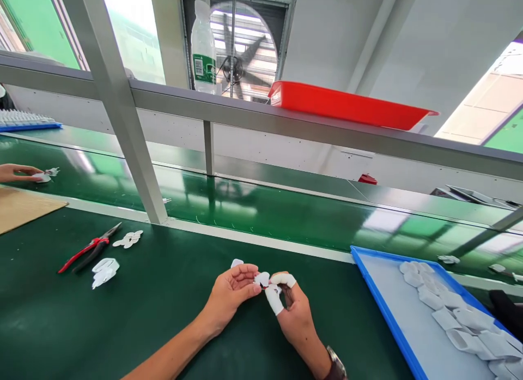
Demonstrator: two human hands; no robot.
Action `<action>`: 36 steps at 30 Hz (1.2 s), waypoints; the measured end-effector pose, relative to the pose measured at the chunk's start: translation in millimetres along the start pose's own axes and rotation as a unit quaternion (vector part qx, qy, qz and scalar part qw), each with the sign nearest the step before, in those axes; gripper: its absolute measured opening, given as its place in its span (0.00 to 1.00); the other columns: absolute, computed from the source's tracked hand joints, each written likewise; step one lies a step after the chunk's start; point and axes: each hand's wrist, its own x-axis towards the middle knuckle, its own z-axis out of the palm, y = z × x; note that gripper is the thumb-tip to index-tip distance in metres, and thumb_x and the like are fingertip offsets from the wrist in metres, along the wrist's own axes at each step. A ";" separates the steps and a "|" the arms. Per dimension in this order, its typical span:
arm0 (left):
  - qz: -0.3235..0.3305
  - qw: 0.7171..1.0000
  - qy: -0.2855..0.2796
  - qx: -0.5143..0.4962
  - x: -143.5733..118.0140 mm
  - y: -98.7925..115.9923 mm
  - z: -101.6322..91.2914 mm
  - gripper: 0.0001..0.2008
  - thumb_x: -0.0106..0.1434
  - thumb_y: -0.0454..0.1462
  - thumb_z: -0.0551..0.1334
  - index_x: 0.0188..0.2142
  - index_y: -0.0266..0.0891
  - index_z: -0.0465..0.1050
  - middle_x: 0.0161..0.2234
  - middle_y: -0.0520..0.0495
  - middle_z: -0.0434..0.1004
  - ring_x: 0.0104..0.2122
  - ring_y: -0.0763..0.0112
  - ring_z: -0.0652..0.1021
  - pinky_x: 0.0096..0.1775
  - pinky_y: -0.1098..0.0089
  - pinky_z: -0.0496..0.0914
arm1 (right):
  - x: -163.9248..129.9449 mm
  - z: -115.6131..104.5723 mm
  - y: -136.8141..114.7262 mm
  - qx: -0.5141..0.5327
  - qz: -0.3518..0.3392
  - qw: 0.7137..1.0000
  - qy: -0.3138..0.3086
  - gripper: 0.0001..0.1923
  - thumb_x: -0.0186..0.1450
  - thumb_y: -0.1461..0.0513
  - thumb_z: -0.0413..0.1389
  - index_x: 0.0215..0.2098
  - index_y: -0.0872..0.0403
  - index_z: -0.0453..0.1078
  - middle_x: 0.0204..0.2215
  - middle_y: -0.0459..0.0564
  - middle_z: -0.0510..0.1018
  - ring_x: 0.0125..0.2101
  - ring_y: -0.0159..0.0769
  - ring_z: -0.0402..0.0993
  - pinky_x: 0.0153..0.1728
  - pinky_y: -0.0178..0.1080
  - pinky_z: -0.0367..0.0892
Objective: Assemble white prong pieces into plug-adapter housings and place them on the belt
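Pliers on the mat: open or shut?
Shut at the jaws, as far as shows: the pliers lie flat on the green mat, tips together, red handles slightly apart. Neither hand touches them.

No legible text, brand, number or sign is shown. A green-and-white label is carried by the clear plastic bottle [203, 47] standing on the upper shelf rail; a barcode-like block of dark bars is seen on it, but its print is too small to be read. No markings are seen on the red tray [347, 104] or the blue tray [382, 309].
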 end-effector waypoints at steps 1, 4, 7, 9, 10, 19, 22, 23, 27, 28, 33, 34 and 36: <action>-0.004 1.000 -0.008 0.002 -0.2 1.8 -0.5 0.26 0.43 0.39 0.82 0.42 0.37 0.80 0.40 0.44 0.84 0.42 0.66 0.81 0.48 0.68 0.77 | -0.1 1.0 0.4 0.034 0.024 0.999 0.002 0.06 0.69 0.61 0.59 0.44 0.51 0.68 0.37 0.49 0.76 0.37 0.35 0.78 0.39 0.37 0.76; -0.019 0.999 -0.043 0.020 -1.5 7.4 -1.6 0.25 0.45 0.39 0.82 0.42 0.36 0.81 0.40 0.42 0.84 0.43 0.64 0.81 0.50 0.66 0.76 | 2.3 0.0 -0.3 0.101 0.024 0.994 -0.028 0.13 0.69 0.59 0.60 0.51 0.50 0.70 0.41 0.52 0.78 0.42 0.39 0.80 0.45 0.41 0.77; -0.023 0.996 -0.076 0.034 -2.7 11.1 -1.2 0.22 0.48 0.39 0.80 0.42 0.36 0.81 0.40 0.43 0.84 0.43 0.64 0.81 0.51 0.66 0.75 | 6.0 -4.5 -2.4 0.120 -0.001 0.989 -0.080 0.12 0.70 0.59 0.59 0.51 0.48 0.72 0.42 0.51 0.79 0.41 0.38 0.79 0.44 0.42 0.78; -0.017 0.995 -0.094 0.033 -2.9 11.9 -0.4 0.20 0.50 0.39 0.80 0.42 0.37 0.81 0.40 0.44 0.83 0.43 0.65 0.80 0.50 0.66 0.75 | 6.6 -7.1 -3.0 0.120 -0.001 0.988 -0.096 0.11 0.70 0.59 0.59 0.51 0.47 0.73 0.42 0.51 0.79 0.40 0.38 0.78 0.44 0.43 0.78; -0.007 0.994 -0.103 0.031 -2.7 11.8 -0.2 0.19 0.50 0.39 0.79 0.41 0.38 0.81 0.40 0.45 0.82 0.42 0.66 0.80 0.49 0.67 0.74 | 6.3 -8.0 -2.7 0.121 0.001 0.988 -0.097 0.13 0.69 0.58 0.59 0.52 0.47 0.72 0.42 0.51 0.79 0.40 0.38 0.79 0.44 0.43 0.78; 0.085 0.975 -0.092 0.185 0.0 13.7 -13.7 0.29 0.48 0.42 0.79 0.50 0.42 0.78 0.44 0.45 0.76 0.41 0.64 0.77 0.48 0.62 0.75 | 4.3 -12.9 0.2 0.033 -0.047 0.997 -0.055 0.15 0.66 0.63 0.61 0.51 0.47 0.74 0.40 0.49 0.81 0.34 0.35 0.78 0.36 0.37 0.78; 0.178 0.911 0.023 0.370 6.3 16.2 -27.3 0.36 0.51 0.43 0.77 0.58 0.49 0.72 0.56 0.43 0.70 0.52 0.58 0.74 0.57 0.54 0.71 | 6.4 -16.1 -0.3 -0.018 -0.084 0.996 -0.012 0.16 0.66 0.66 0.59 0.52 0.49 0.74 0.40 0.50 0.82 0.34 0.35 0.79 0.34 0.36 0.77; 0.195 0.883 0.062 0.423 9.6 15.5 -32.5 0.35 0.53 0.43 0.76 0.59 0.49 0.71 0.59 0.43 0.68 0.55 0.56 0.72 0.59 0.51 0.69 | 6.5 -16.7 -0.1 -0.032 -0.095 0.995 -0.002 0.16 0.66 0.66 0.59 0.52 0.49 0.74 0.40 0.50 0.82 0.35 0.35 0.80 0.34 0.35 0.77; 0.186 0.819 0.101 0.534 22.0 5.3 -47.1 0.25 0.57 0.39 0.71 0.55 0.42 0.73 0.54 0.41 0.74 0.58 0.50 0.71 0.61 0.43 0.66 | 4.1 -15.3 1.8 -0.062 -0.114 0.991 0.005 0.19 0.67 0.67 0.57 0.55 0.49 0.72 0.40 0.51 0.81 0.36 0.36 0.80 0.34 0.36 0.78; 0.180 0.817 0.090 0.541 23.3 2.3 -47.8 0.21 0.58 0.38 0.70 0.52 0.41 0.74 0.52 0.42 0.76 0.56 0.51 0.73 0.60 0.44 0.68 | 3.3 -14.4 1.8 -0.065 -0.117 0.991 0.001 0.20 0.68 0.67 0.57 0.57 0.49 0.70 0.41 0.51 0.81 0.37 0.37 0.80 0.35 0.37 0.78; 0.224 0.832 0.028 0.507 16.0 -4.3 -36.6 0.17 0.65 0.35 0.61 0.54 0.45 0.73 0.53 0.45 0.76 0.53 0.60 0.77 0.58 0.55 0.72 | 3.4 -12.5 -4.3 -0.088 -0.141 0.986 -0.012 0.20 0.69 0.68 0.53 0.58 0.49 0.69 0.43 0.52 0.80 0.37 0.36 0.80 0.34 0.36 0.77; 0.235 0.839 0.020 0.491 13.3 -4.5 -33.5 0.18 0.66 0.36 0.61 0.55 0.46 0.72 0.55 0.45 0.76 0.53 0.60 0.77 0.58 0.56 0.73 | 3.9 -12.8 -6.0 -0.094 -0.145 0.985 -0.013 0.19 0.69 0.68 0.52 0.57 0.49 0.70 0.42 0.52 0.80 0.36 0.36 0.79 0.33 0.36 0.77; 0.237 0.857 0.009 0.457 8.6 -5.2 -28.6 0.19 0.67 0.37 0.60 0.57 0.46 0.70 0.56 0.45 0.76 0.54 0.61 0.77 0.58 0.57 0.73 | 4.4 -13.7 -8.4 -0.103 -0.154 0.983 -0.013 0.19 0.69 0.69 0.52 0.56 0.49 0.70 0.42 0.52 0.80 0.35 0.36 0.79 0.32 0.36 0.77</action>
